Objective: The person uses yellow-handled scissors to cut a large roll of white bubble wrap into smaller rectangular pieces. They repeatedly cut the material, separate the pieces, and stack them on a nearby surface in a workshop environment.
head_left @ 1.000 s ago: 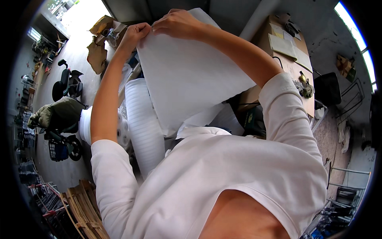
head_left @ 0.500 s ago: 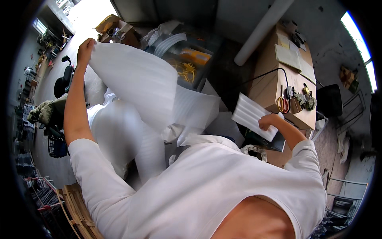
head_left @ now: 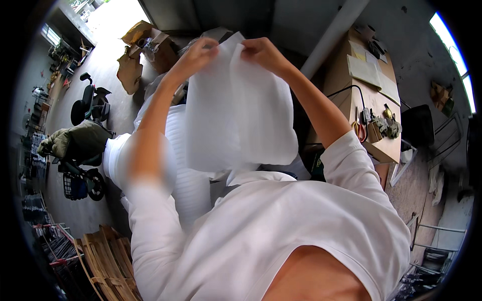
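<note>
White foam sheeting (head_left: 213, 115) hangs in front of me, softly blurred, with a vertical fold or overlapping edge down its middle. At its upper left, my left hand (head_left: 201, 52) is closed, fingers curled at the foam's top edge. My right hand (head_left: 262, 52) pinches the top edge a little to the right. Whether this is one folded sheet or two overlapping ones, I cannot tell. More ribbed white foam (head_left: 188, 185) lies to the left below, beside a rounded white bundle (head_left: 118, 155) partly hidden behind my left forearm.
A wooden desk (head_left: 336, 110) on the right carries papers, red-handled scissors (head_left: 359, 131) and small tools. Far left are an open cardboard box (head_left: 160, 52) and a scooter (head_left: 83, 108) with a green jacket (head_left: 68, 140). Wooden slats (head_left: 108, 261) stand at lower left.
My left hand has swung right and my right hand has moved left and farther away, bringing them close together. The foam, formerly spread out to the left, now hangs between them.
</note>
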`<state>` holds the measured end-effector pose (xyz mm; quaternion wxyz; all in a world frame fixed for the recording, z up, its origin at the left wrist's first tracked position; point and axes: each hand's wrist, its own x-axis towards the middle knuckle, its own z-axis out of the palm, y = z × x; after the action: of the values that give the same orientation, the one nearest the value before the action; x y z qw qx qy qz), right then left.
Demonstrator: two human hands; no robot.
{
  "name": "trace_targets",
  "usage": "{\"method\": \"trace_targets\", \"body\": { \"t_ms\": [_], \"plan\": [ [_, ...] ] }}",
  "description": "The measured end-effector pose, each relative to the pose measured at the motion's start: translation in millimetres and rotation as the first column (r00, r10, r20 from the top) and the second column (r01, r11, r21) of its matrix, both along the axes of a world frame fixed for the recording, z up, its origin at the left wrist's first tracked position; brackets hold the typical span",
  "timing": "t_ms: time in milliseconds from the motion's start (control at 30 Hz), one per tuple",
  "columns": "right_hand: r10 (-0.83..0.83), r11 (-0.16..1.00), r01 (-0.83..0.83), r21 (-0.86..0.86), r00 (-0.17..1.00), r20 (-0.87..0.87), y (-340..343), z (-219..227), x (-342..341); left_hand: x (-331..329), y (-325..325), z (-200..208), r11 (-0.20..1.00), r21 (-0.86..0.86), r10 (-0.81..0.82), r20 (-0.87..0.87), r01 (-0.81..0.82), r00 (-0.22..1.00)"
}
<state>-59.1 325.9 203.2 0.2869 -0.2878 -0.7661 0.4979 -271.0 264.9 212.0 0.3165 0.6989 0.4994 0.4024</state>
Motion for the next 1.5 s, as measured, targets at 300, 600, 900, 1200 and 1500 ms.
{"method": "trace_targets", "body": {
  "t_ms": [300, 600, 900, 1200, 1500],
  "plan": [
    [-0.215, 0.139, -0.111, 0.984, 0.967, 0.14, -22.3, 19.1, -24.4, -5.1, -15.8, -9.9, 0.995, -0.091, 0.019, -0.251, -0.043, 0.968],
    [0.052, 0.601, -0.157, 0.784, 0.986, 0.157, -8.9, 2.3, -33.7, 3.0, -14.4, -11.1, 1.0, 0.005, 0.008, 0.039, -0.008, 0.999],
    [0.053, 0.252, -0.032, 0.967, 0.998, 0.019, -49.2, -28.9, 3.0, -36.8, 5.3, -37.0, 0.987, 0.127, 0.111, -0.064, -0.102, 0.992],
    [0.443, 0.742, -0.423, -0.521, -0.274, 0.854, -78.5, -312.4, 304.6, -223.7, -19.8, 30.9, 0.721, 0.372, 0.692, -0.344, -0.584, 0.635],
    [-0.059, 0.818, -0.133, 0.559, 0.949, 0.311, -29.3, -37.5, 59.9, 7.4, 7.5, 1.0, 0.891, 0.423, 0.32, -0.324, -0.166, 0.89]
  ]
}}
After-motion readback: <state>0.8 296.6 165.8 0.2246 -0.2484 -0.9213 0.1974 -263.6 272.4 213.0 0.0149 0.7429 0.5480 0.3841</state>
